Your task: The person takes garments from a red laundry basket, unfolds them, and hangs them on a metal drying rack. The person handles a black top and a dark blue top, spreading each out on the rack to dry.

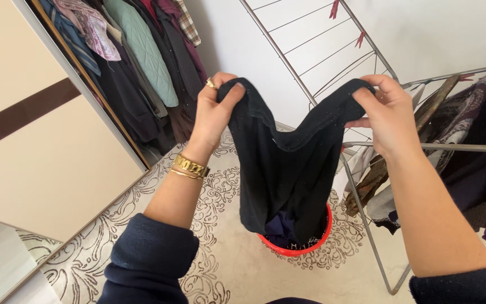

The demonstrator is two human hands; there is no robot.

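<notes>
A black garment hangs in front of me, stretched between both hands at its top edge. My left hand, with a ring and gold bracelets at the wrist, pinches the garment's left corner. My right hand grips the right corner. The cloth sags in the middle and its lower end drops over a red basket on the floor, which holds more dark laundry.
A metal drying rack stands at the right with several dark clothes draped on it and red pegs on its raised wing. An open wardrobe full of hanging clothes is at the upper left, its sliding door beside it. A patterned carpet covers the floor.
</notes>
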